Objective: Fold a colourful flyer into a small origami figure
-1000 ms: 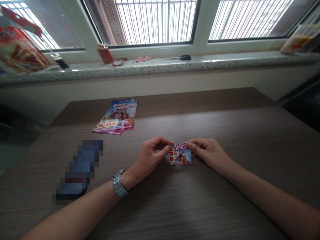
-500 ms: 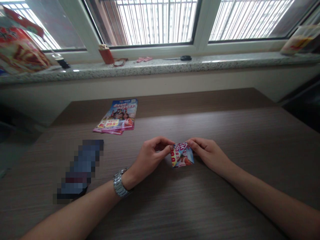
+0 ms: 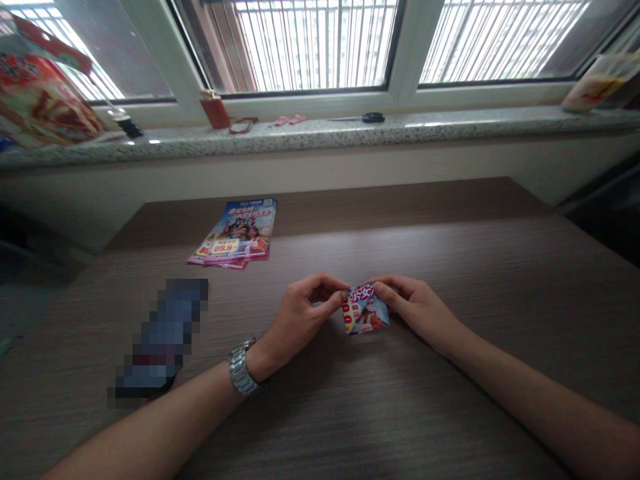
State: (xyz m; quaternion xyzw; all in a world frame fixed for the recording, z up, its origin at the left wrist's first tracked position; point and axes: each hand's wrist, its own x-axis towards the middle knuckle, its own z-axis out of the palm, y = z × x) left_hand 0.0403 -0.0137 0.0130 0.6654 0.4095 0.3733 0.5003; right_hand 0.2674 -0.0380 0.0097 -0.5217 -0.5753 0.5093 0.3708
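Note:
A small folded flyer (image 3: 367, 312), printed in blue, pink and yellow, is held up between my two hands just above the table. My left hand (image 3: 313, 303), with a metal watch (image 3: 243, 368) on its wrist, pinches the flyer's upper left corner between thumb and fingers. From the other side, my right hand (image 3: 413, 300) grips the upper right corner, thumb on the front face. The fingers behind the paper are partly hidden. Beyond my left hand lies a stack of matching flyers (image 3: 240, 230), slightly fanned.
A blurred-out phone-like object (image 3: 165, 340) lies left of my left forearm on the brown table (image 3: 450, 413). Along the stone windowsill (image 3: 425, 130) stand a red lighter-like case (image 3: 215, 111), pink bits (image 3: 291, 120), dark-handled scissors (image 3: 373, 117) and a large printed bag (image 3: 45, 100).
My right thumb and fingers have shifted slightly left along the flyer's top edge. My left hand keeps its pinch, and the stack has not moved.

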